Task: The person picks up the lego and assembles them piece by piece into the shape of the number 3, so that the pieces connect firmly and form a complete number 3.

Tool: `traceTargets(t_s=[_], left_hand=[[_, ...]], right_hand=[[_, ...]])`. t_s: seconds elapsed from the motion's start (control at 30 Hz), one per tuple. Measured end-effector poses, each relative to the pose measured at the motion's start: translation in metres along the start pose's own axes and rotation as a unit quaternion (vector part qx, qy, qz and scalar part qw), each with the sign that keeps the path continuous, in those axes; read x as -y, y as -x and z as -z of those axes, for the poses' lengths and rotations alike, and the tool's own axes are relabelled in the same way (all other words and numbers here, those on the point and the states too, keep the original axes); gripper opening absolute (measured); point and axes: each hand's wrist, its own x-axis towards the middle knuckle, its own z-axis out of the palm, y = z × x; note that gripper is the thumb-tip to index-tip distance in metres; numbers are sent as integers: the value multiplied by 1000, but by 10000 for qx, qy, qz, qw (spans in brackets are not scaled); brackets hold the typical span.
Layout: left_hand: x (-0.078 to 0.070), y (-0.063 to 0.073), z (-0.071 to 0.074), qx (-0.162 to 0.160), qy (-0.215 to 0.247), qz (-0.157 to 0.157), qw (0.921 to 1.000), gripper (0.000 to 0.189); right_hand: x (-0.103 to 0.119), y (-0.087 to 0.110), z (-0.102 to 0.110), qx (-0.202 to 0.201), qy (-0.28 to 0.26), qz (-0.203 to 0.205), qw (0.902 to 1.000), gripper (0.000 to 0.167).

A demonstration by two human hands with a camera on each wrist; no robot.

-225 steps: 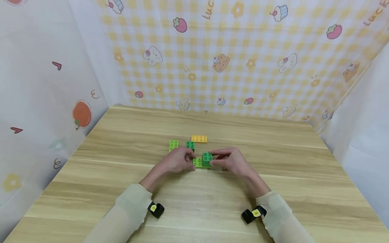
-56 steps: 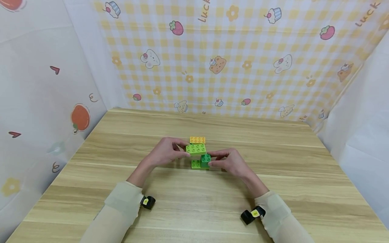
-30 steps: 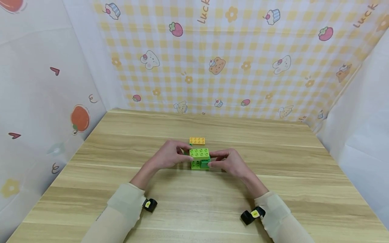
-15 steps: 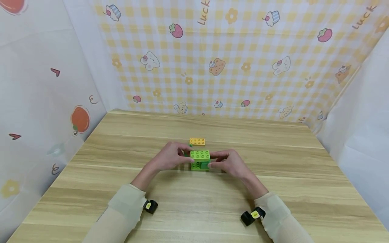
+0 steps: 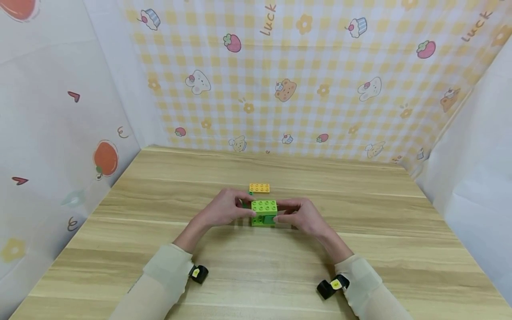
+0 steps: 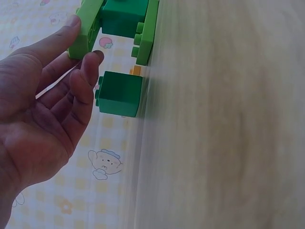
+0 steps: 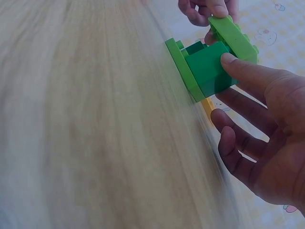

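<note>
My left hand (image 5: 224, 209) pinches a lime green toy building brick (image 5: 264, 207) by its left end, thumb in front. One end of that brick lies right over a darker green square brick (image 7: 207, 69), which stands on the right half of a flat lime brick (image 7: 183, 71) on the table. With thumb and fingers, my right hand (image 5: 300, 215) grips the dark green brick from the right. The flat brick's left studs show bare under the overhanging top brick. A second dark green brick (image 6: 120, 94) stands by itself near my left fingers, mostly hidden in the head view.
A yellow-orange brick (image 5: 259, 188) lies flat on the wood-grain table (image 5: 256, 275), just behind the stack. Beyond the table's back edge hangs a checked, cartoon-printed cloth (image 5: 304, 66). White cloth walls (image 5: 52, 111) border both sides.
The left hand has taken the lime brick from the table's left, carried it right and lowered it over the dark green brick. The right hand has kept its grip there throughout.
</note>
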Motion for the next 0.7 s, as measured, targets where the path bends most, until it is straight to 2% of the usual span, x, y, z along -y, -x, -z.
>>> traceTargets(t_s=[0.7], left_hand=[[-1,0,-5,62,-111,23,9999,40]], right_hand=[[-1,2,0,10,88,153,9998,51]])
